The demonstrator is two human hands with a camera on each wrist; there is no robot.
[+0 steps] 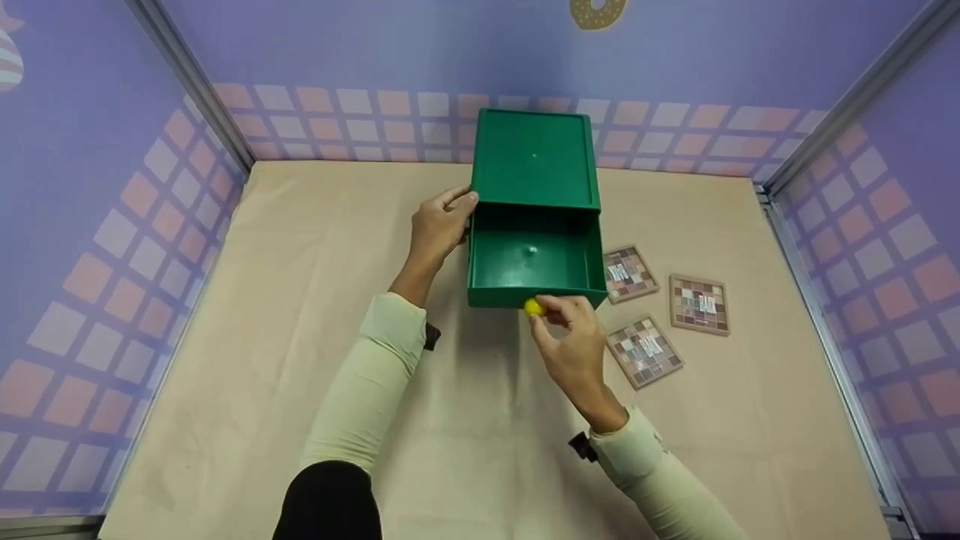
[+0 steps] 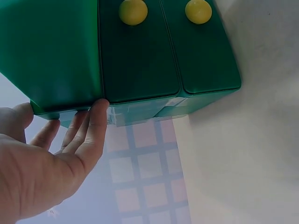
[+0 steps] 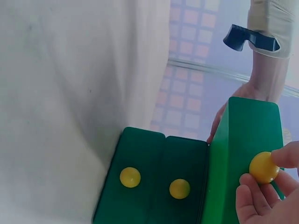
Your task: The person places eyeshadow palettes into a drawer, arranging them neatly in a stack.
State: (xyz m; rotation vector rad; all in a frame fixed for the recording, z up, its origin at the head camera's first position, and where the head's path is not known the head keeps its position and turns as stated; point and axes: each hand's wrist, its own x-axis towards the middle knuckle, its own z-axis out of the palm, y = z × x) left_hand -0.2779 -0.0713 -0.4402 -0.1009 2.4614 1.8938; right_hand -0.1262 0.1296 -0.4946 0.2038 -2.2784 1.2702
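A green drawer cabinet (image 1: 536, 157) stands against the back wall with its top drawer (image 1: 532, 259) pulled out; the visible drawer interior is bare. At the drawer's front, my right hand (image 1: 574, 341) pinches the round yellow knob (image 3: 264, 167) between thumb and fingers. Two lower drawers (image 3: 184, 161) are closed, each with its own yellow knob (image 2: 133, 11). My left hand (image 1: 441, 225) rests against the cabinet's left side near the top front corner. In the left wrist view, its fingers (image 2: 96, 126) lie fairly straight along that side.
Right of the cabinet lie three small flat mosaic squares, one beside the drawer (image 1: 630, 274), one farther right (image 1: 699, 304) and one nearer me (image 1: 645, 351). A beige cloth (image 1: 300, 337) covers the table. Purple checkered walls (image 1: 375, 60) close in the back and sides.
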